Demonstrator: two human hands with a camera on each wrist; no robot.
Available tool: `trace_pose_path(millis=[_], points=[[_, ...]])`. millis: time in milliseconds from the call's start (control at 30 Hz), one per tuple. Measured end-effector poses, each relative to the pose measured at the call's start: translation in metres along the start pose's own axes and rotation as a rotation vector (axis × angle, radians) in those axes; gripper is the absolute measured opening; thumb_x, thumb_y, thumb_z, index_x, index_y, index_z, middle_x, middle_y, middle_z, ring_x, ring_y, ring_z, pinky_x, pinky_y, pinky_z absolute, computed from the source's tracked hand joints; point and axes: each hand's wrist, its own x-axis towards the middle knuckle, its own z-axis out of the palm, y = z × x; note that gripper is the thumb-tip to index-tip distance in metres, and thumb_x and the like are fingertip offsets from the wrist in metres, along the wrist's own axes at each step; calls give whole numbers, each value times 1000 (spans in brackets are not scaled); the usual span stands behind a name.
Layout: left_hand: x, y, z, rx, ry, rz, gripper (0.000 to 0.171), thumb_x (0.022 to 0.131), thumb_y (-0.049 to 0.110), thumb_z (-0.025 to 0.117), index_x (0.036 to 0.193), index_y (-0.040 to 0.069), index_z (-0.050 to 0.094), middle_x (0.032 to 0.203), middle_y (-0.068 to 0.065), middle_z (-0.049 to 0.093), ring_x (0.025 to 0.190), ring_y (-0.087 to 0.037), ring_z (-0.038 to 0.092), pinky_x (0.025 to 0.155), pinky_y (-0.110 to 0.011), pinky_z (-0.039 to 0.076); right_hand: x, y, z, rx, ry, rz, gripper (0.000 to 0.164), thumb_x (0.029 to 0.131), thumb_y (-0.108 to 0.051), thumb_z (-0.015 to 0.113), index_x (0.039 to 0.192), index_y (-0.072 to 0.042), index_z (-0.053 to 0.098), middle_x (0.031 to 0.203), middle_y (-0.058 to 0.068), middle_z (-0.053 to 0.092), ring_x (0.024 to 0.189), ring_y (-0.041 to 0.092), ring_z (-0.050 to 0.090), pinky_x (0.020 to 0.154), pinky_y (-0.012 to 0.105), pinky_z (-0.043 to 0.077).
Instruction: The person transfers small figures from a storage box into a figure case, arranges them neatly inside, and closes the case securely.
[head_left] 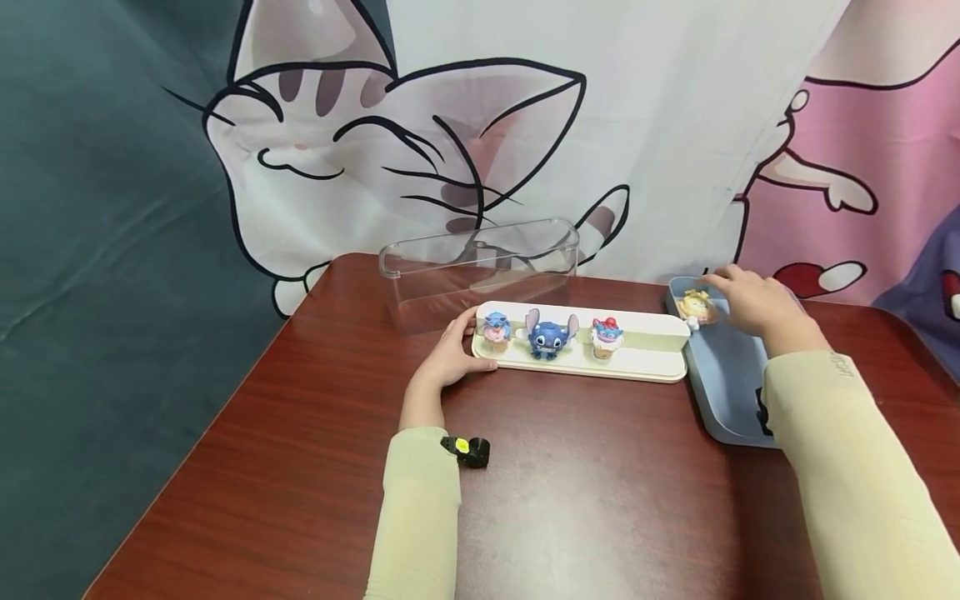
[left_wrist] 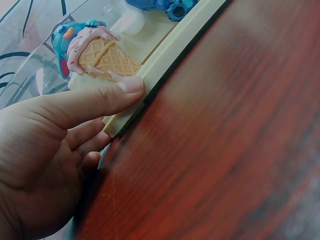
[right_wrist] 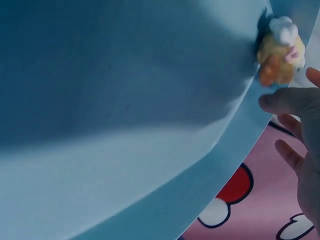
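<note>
My left hand (head_left: 450,357) grips the left end of a cream stepped display base (head_left: 645,360), its thumb on the front edge. On the base stand an ice-cream-cone figurine with a blue character (head_left: 497,331), a blue big-eared figurine (head_left: 548,335) and a cone figurine with a red top (head_left: 606,337). The waffle cone (left_wrist: 107,57) shows close above my thumb in the left wrist view. My right hand (head_left: 761,312) is over the far end of a blue-grey tray (head_left: 723,367), fingers spread beside a yellow figurine (right_wrist: 280,52), with a gap between them in the right wrist view.
Behind the base, a clear plastic cover (head_left: 480,287) stands at the back of the brown table (head_left: 315,467). A black item (head_left: 763,414) in the tray is partly hidden by my right sleeve. A cartoon curtain (head_left: 660,125) hangs behind the table.
</note>
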Motion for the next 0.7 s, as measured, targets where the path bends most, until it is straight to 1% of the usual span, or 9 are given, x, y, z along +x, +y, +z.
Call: trace_pose_path(millis=[67, 200, 300, 367, 500, 600, 700], points=[[0, 0, 0, -6, 6, 1, 99, 65, 13, 85, 145, 19, 27, 132, -10, 40, 120, -24, 39, 103, -40, 28, 2, -4, 1, -31, 16, -31, 53, 78, -3, 69, 128, -13, 52, 124, 22, 44, 109, 45, 43, 82, 63, 34], [0, 0, 0, -6, 0, -6, 100, 65, 13, 85, 145, 19, 26, 133, -10, 39, 121, -24, 38, 103, -39, 28, 5, -10, 5, -64, 9, -96, 50, 77, -9, 72, 125, -13, 56, 125, 20, 48, 112, 44, 43, 82, 61, 34], [0, -1, 1, -7, -2, -6, 100, 65, 13, 85, 145, 19, 26, 133, -10, 39, 121, -24, 38, 103, -39, 28, 7, -12, 10, -112, 22, -162, 47, 78, -11, 71, 123, -11, 58, 125, 19, 50, 113, 43, 44, 81, 60, 35], [0, -1, 0, -10, 1, -4, 100, 65, 13, 85, 145, 19, 27, 133, -10, 39, 121, -24, 38, 104, -39, 28, 8, -13, 12, -142, 39, -189, 42, 79, -10, 69, 120, -10, 60, 124, 17, 52, 113, 42, 45, 81, 59, 36], [0, 0, 0, -8, 2, -2, 99, 65, 13, 85, 145, 19, 27, 133, -10, 39, 121, -24, 38, 103, -39, 28, 9, -12, 14, -179, 44, -189, 35, 83, -10, 64, 118, -10, 61, 126, 16, 53, 115, 41, 44, 82, 57, 35], [0, 1, 0, -7, -1, -6, 99, 65, 14, 85, 145, 19, 27, 134, -10, 39, 121, -23, 38, 103, -39, 28, 9, -13, 14, -185, 29, -183, 35, 86, -4, 58, 121, -9, 59, 126, 17, 54, 117, 40, 44, 85, 57, 34], [1, 1, 0, -8, 0, -8, 99, 65, 14, 85, 145, 19, 27, 134, -10, 39, 121, -23, 38, 103, -39, 28, 9, -14, 13, -202, 23, -195, 36, 86, 0, 56, 121, -7, 58, 122, 19, 56, 116, 40, 45, 86, 58, 33]])
